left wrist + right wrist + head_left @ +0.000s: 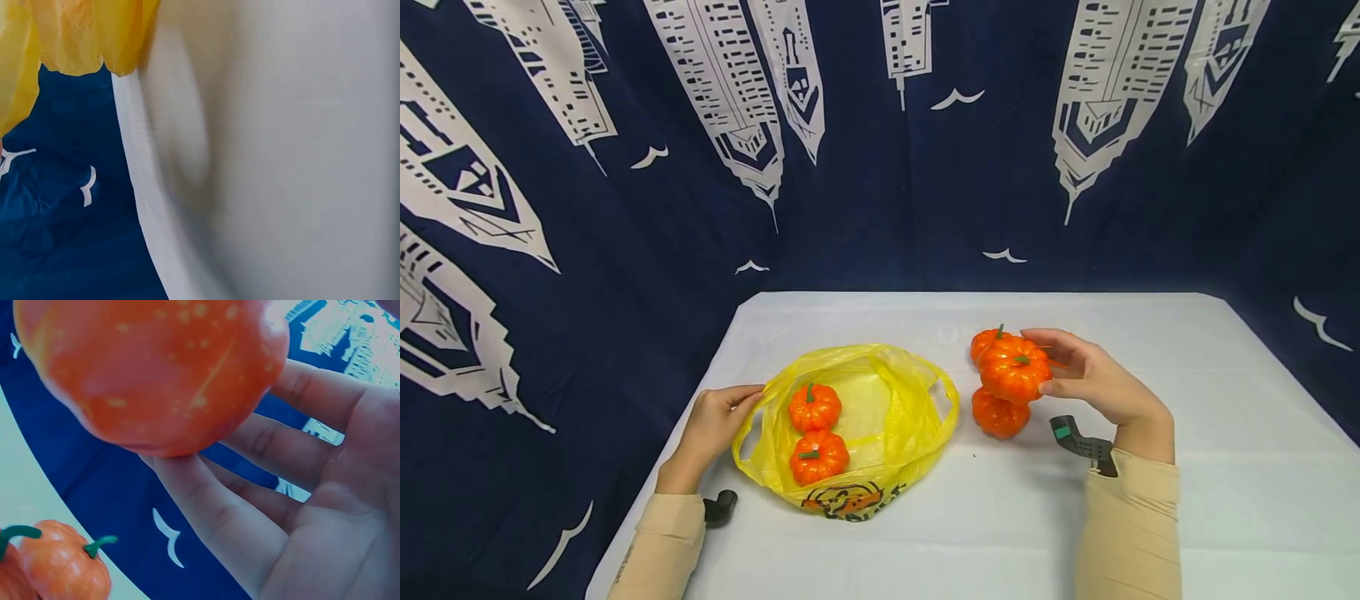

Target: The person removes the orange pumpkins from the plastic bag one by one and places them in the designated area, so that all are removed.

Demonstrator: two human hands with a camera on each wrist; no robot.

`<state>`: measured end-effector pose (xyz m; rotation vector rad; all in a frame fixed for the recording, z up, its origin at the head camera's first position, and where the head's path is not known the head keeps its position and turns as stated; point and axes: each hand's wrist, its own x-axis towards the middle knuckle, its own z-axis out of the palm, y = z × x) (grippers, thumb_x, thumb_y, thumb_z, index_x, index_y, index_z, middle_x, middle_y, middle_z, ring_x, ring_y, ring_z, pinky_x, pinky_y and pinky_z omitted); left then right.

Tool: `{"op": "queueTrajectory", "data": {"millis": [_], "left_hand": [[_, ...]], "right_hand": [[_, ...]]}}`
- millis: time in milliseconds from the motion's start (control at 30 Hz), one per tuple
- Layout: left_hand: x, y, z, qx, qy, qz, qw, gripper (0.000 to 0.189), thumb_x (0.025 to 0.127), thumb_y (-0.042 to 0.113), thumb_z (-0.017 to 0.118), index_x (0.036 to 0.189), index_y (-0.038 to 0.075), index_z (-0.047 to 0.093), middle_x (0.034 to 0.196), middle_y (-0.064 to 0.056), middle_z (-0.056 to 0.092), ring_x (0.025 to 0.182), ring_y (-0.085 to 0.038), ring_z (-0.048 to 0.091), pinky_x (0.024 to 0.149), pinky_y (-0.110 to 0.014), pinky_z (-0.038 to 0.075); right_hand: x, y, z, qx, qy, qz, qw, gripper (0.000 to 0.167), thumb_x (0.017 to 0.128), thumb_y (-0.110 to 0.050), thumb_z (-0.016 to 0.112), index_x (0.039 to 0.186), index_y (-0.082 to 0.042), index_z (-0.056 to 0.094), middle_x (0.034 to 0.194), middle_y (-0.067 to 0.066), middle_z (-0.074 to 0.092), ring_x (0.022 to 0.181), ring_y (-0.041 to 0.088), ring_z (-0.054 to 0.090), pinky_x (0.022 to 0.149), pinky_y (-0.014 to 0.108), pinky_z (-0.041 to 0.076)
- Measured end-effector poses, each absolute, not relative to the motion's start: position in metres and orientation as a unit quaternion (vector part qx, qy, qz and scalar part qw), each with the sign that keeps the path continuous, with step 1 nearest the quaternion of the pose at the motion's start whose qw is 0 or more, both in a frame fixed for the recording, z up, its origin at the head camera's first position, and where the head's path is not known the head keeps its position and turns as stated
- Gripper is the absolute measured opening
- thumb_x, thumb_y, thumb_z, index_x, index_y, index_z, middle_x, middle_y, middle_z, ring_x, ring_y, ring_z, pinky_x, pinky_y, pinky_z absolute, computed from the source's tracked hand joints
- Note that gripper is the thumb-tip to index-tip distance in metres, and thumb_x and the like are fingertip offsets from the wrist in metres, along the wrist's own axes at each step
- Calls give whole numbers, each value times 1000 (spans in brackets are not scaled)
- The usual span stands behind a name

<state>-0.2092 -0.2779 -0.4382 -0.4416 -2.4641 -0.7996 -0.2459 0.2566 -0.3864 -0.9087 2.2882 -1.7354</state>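
A yellow plastic bag (917,417) lies with its mouth spread wide, two small orange pumpkins, one (815,407) behind the other (819,457), inside it. My left hand (711,423) pinches the bag's left rim between thumb and fingers; the left wrist view catches only hanging folds of the bag (69,37). Right of the bag, my right hand (1097,382) grips a pumpkin (1017,369) between thumb and fingers, raised above the table in the right wrist view. Two more pumpkins, a far one (985,343) and a near one (998,417), are partly hidden behind the held one.
A white cloth (985,533) covers the table. Dark blue fabric (880,200) with white building and bird prints hangs behind it and along the sides. Black devices are strapped at both wrists, the right one (1078,442) reaching out beside the hand.
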Motion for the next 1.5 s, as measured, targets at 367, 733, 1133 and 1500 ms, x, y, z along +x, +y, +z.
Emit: {"op": "queueTrajectory", "data": {"millis": [367, 733, 1133, 1500], "left_hand": [[-209, -282, -443, -156, -909, -288, 256, 13, 86, -1, 75, 99, -2, 79, 93, -16, 78, 87, -30, 76, 75, -46, 62], [-208, -280, -441, -159, -908, -289, 257, 13, 86, -2, 74, 98, -3, 79, 92, -16, 78, 85, -30, 76, 73, -46, 63], [-208, -281, -442, -154, -908, -290, 259, 13, 86, -3, 75, 98, -2, 79, 91, -16, 78, 85, -29, 76, 73, -46, 63], [-205, -280, -437, -145, -911, -292, 251, 13, 88, -1, 73, 100, -2, 78, 93, -17, 78, 88, -33, 76, 75, -47, 62]], "right_hand": [[-242, 277, -395, -288, 759, -582, 40, 55, 91, 9, 60, 144, 0, 46, 138, -14, 56, 120, 2, 56, 90, 18, 55], [-238, 300, -412, -245, 769, -591, 29, 56, 93, 7, 59, 147, -4, 45, 138, -19, 52, 120, -4, 52, 90, 13, 52], [-232, 321, -424, -195, 773, -603, 33, 59, 93, 6, 61, 148, -5, 43, 136, -24, 52, 120, -9, 50, 90, 6, 46], [-236, 337, -443, -113, 802, -577, 106, 65, 93, -7, 66, 152, -8, 37, 133, -27, 46, 116, -14, 45, 118, 53, 33]]}}
